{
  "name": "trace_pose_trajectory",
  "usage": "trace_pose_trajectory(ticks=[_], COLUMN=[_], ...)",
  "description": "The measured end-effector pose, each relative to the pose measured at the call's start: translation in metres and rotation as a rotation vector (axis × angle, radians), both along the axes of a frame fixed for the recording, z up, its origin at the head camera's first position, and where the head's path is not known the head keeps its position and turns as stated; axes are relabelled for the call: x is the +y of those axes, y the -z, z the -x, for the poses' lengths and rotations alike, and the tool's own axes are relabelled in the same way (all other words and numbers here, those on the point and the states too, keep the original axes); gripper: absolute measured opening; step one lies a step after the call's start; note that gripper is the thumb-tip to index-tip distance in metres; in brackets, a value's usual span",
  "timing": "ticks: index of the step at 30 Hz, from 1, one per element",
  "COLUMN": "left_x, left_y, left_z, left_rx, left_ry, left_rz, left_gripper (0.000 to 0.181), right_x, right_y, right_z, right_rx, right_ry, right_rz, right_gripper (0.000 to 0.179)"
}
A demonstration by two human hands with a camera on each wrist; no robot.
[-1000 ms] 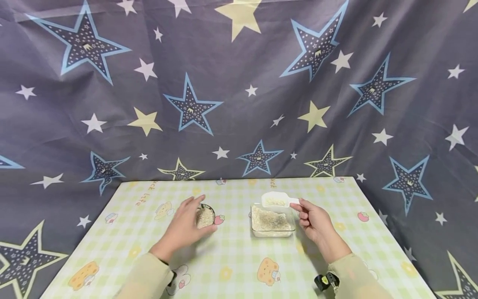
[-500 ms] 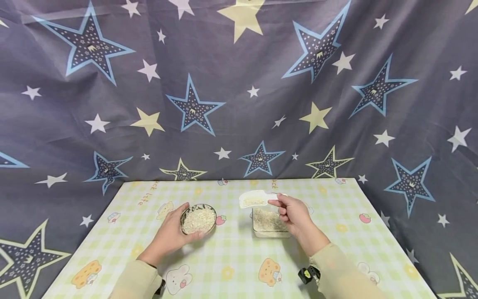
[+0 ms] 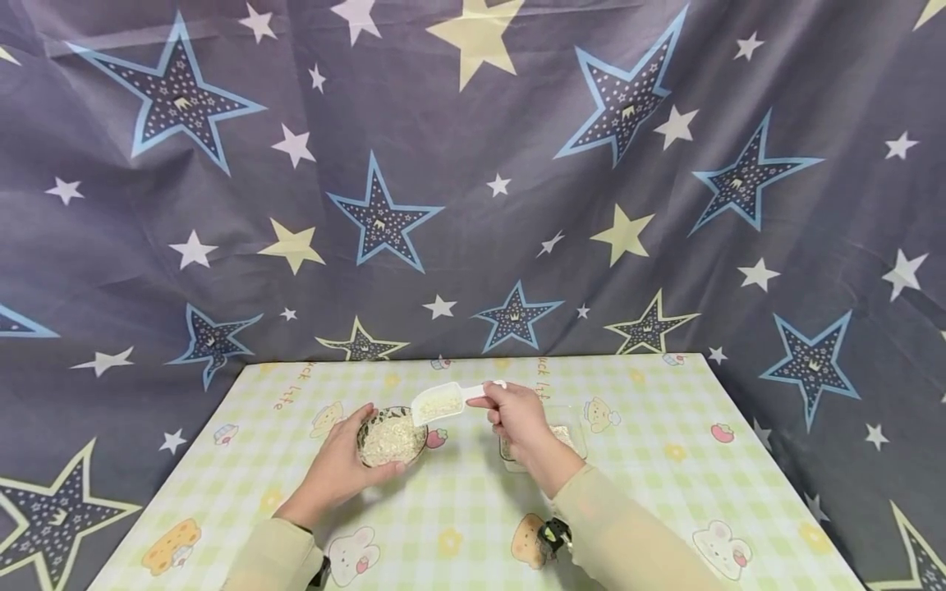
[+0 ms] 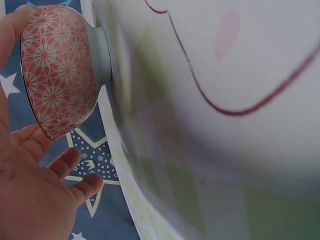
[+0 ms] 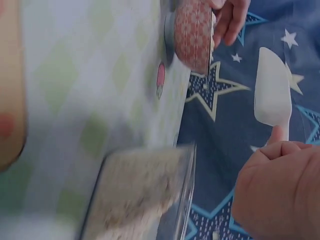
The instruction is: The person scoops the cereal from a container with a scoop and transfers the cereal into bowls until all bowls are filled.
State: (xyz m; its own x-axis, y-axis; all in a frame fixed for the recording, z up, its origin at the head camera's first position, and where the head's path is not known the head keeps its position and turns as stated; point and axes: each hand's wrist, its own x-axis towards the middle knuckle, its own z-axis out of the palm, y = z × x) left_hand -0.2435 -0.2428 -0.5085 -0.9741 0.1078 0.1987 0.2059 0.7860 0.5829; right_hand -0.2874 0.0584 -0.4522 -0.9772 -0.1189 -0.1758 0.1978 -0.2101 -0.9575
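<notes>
My right hand (image 3: 517,419) grips the handle of a white scoop (image 5: 272,92), raised above the table near the bowl's right rim. Pale oat-like flakes (image 3: 442,403) lie in the scoop. My left hand (image 3: 338,461) holds a small bowl (image 4: 62,65) at its left side, thumb toward the near rim and fingers round the far side. The bowl has a red flower pattern outside and stands upright on the table, filled with pale flakes (image 3: 390,438). Partly hidden below my right forearm is a clear rectangular container (image 5: 186,200) with more flakes.
A tablecloth (image 3: 443,501) with green checks and cartoon animals covers the table. Behind it hangs a dark curtain (image 3: 458,222) with stars. Each wrist wears a strapped device, such as the black one on the right wrist (image 3: 553,538).
My right hand has carried the flake-filled scoop leftward from over the container to the bowl's rim. My left hand has closed in on the bowl, which now shows more fully.
</notes>
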Motion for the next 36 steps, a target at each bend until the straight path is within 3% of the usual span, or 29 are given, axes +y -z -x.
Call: trace_pose_trajectory(ticks=[6, 14, 24, 28, 36], left_x=[0.001, 0.003, 0.003, 0.003, 0.000], left_y=[0.003, 0.003, 0.000, -0.002, -0.003], left_z=[0.001, 0.001, 0.000, -0.001, -0.002], left_rx=[-0.028, -0.055, -0.055, -0.066, -0.076], left_ry=[-0.009, -0.024, -0.030, -0.021, -0.013], left_rz=[-0.017, -0.030, -0.011, -0.021, -0.032], left_gripper=[0.125, 0.125, 0.125, 0.124, 0.123], right_x=[-0.031, -0.060, -0.068, -0.066, -0.056], right_y=[0.001, 0.000, -0.005, -0.008, -0.015], right_z=[-0.002, -0.009, -0.022, -0.026, -0.032], right_rx=[0.032, 0.139, 0.325, 0.459, 0.834], right_ry=[0.030, 0.059, -0.012, -0.028, -0.025], right_rz=[-0.031, -0.116, -0.209, -0.288, -0.497], right_gripper=[0.027, 0.024, 0.023, 0.021, 0.021])
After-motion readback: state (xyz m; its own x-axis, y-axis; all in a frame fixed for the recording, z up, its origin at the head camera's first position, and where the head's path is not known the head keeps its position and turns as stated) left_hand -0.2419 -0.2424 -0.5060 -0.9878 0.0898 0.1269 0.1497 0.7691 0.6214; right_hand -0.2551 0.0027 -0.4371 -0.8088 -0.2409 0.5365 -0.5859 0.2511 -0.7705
